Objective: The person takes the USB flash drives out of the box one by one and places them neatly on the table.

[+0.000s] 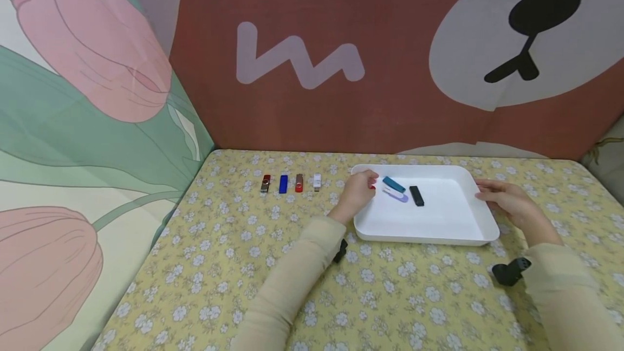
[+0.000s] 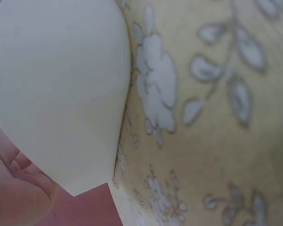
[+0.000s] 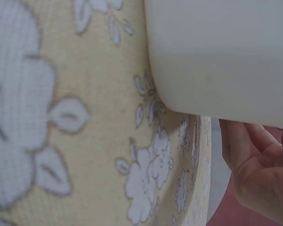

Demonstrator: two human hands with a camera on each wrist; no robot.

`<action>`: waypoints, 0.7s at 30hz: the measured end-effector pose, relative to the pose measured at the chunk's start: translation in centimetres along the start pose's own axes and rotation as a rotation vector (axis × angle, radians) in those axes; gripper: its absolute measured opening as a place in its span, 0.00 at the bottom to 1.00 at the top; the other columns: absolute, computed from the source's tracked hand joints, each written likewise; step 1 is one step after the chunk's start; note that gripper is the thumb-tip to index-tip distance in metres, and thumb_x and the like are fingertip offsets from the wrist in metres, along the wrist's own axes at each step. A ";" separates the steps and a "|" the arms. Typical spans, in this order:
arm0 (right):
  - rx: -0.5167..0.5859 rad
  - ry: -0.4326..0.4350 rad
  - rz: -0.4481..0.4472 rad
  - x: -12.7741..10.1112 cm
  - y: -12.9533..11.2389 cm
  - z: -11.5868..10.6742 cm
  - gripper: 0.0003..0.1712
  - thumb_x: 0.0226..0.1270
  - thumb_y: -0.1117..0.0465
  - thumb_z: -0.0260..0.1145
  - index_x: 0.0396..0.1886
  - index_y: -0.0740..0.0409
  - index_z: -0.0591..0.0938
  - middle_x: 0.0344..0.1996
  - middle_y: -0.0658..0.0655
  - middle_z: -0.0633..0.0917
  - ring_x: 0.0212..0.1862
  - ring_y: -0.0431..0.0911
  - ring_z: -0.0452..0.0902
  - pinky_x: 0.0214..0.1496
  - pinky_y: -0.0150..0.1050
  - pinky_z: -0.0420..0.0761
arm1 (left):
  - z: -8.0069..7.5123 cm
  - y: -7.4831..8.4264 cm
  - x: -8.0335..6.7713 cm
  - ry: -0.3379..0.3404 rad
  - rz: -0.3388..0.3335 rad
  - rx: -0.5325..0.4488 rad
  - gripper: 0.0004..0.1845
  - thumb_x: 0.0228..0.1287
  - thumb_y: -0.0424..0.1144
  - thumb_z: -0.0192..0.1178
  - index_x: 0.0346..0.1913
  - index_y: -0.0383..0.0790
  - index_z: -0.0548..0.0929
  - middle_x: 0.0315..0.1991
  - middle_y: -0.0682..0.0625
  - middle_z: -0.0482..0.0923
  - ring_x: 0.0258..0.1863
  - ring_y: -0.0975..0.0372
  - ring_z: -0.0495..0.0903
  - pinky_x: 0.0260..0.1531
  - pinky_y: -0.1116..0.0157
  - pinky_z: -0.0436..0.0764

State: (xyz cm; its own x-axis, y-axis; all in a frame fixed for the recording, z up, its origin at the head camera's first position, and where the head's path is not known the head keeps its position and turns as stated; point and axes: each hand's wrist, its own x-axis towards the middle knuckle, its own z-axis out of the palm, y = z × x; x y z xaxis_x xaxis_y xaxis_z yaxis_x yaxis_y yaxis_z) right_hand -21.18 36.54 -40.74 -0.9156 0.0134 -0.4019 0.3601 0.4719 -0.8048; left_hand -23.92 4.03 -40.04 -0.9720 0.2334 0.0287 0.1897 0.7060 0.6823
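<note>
White tray held at both ends

My right hand pinches the right rim between thumb and fingers; my left hand is closed over the left rim. The tray is at the right of the flowered cloth. Inside lie a black stick, a purple-and-white stick and a teal stick. Left of it, four memory sticks form a row. Behind rises a brown printed wall.

My left hand, lower left, gripped white tray by rim; floral table filled right, reddish backdrop below.
</note>
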 end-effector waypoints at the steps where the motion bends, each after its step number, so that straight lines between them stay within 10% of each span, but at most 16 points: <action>1: -0.001 -0.001 0.000 0.0 0.0 0.0 0.45 0.71 0.49 0.56 0.75 0.67 0.47 0.73 0.68 0.53 0.32 0.15 0.68 0.40 0.19 0.78 | 0.0 0.0 0.0 0.002 0.001 0.017 0.17 0.61 0.26 0.60 0.54 0.38 0.81 0.46 0.47 0.84 0.47 0.60 0.82 0.43 0.73 0.81; 21: 0.018 -0.002 -0.004 0.1 0.0 -0.2 0.47 0.69 0.49 0.59 0.75 0.67 0.48 0.56 0.46 0.69 0.33 0.18 0.71 0.40 0.21 0.80 | 0.4 0.7 0.2 -0.140 -0.126 0.306 0.22 0.64 0.29 0.59 0.60 0.46 0.78 0.57 0.54 0.80 0.53 0.64 0.79 0.53 0.72 0.79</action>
State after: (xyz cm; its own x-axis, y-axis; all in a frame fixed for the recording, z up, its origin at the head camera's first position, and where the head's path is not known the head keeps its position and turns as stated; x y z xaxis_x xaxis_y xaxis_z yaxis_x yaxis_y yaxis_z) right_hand -21.27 36.71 -40.73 -0.9168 0.0098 -0.3992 0.3595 0.4556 -0.8144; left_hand -23.88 4.85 -39.88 -0.9660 0.2059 -0.1565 0.1228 0.8977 0.4232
